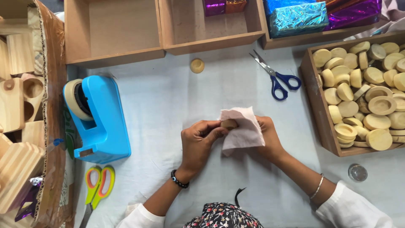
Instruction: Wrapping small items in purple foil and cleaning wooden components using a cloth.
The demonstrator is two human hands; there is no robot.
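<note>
Left hand [201,139] closed on small round wooden piece [229,123], right hand [266,136] gripping pale tissue sheet [242,128] wrapped about it, mid-tabletop [168,97] between blue tape dispenser [102,120] and tray of wooden discs [363,93], blue scissors [276,78] beyond.

Head view, steeply downward, close over worktable [177,101] — perhaps slightly tilted

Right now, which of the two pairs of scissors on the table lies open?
The blue-handled scissors near the tray of round wooden pieces lie with blades spread; the orange-and-green-handled scissors below the blue tape dispenser look shut.
</note>
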